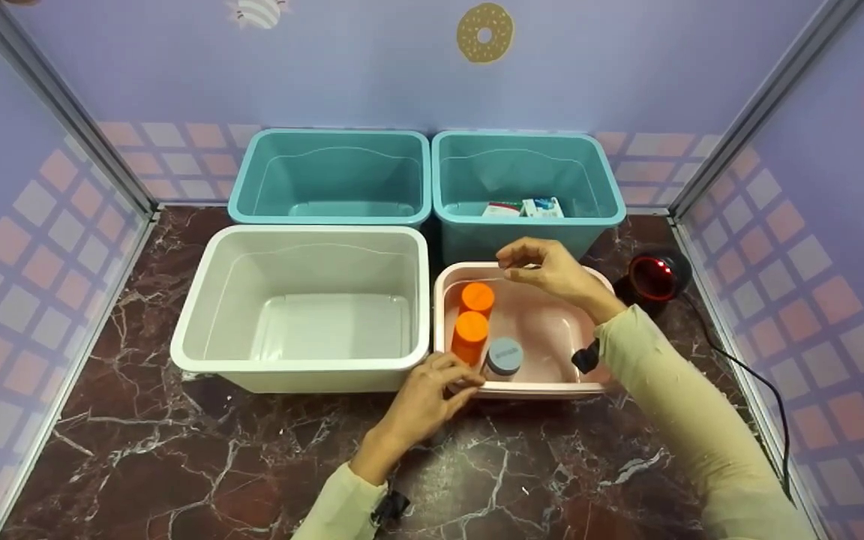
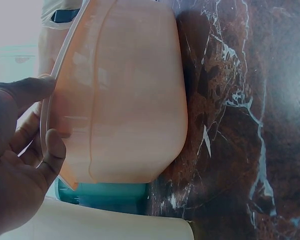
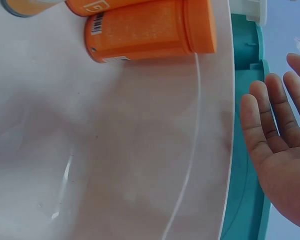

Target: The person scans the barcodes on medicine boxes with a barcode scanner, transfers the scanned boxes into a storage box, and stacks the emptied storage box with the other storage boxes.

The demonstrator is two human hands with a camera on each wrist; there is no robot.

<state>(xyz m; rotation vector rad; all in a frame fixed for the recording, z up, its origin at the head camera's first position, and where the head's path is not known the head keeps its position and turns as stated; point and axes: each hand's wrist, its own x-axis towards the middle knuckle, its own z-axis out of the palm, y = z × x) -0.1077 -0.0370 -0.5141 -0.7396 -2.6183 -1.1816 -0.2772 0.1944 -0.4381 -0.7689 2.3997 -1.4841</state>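
Observation:
My left hand (image 1: 423,401) grips the near left corner of the pink bin (image 1: 544,388). In the left wrist view, its thumb and fingers pinch the rim from both sides. Inside the pink bin stand two orange bottles (image 1: 471,330) along the left wall, and a jar with a grey lid (image 1: 505,354) beside them. Over the bin's far rim hovers my right hand (image 1: 548,270), fingers loosely bent and holding nothing. The right wrist view shows that empty palm (image 3: 285,135) with its fingers apart, and one orange bottle (image 3: 144,32) close to the bin's wall.
To the left stands a large white bin (image 1: 301,365). Two teal bins line the back wall; the right teal bin (image 1: 529,220) holds small boxes (image 1: 543,208), while the left teal bin (image 1: 327,220) is beside it. A red-lit black scanner (image 1: 658,276) with a cable sits at right.

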